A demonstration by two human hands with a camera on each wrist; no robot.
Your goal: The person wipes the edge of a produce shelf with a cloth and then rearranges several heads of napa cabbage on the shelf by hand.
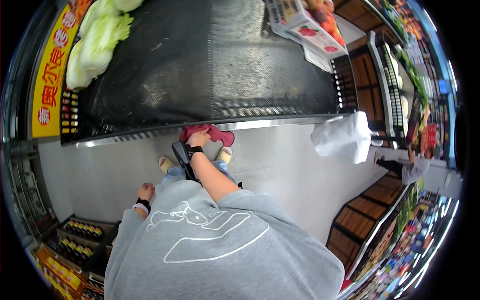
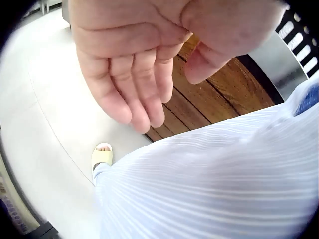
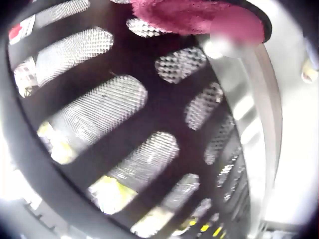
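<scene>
At the front metal edge of a black display bin, my right hand grips a dark pink cloth. Part of the cloth hangs out to the right of the hand, over the edge. In the right wrist view the fuzzy cloth lies at the top, against the slotted black wall and metal strip; the fingers are hidden there. My left hand hangs at my side, holding nothing. Its fingers are loosely bent in the left wrist view, near striped trousers.
Chinese cabbages lie at the bin's left, beside a yellow sign. A printed box of fruit stands at its right corner. White plastic bags hang at the right. Bottle crates sit behind left; another person is far right.
</scene>
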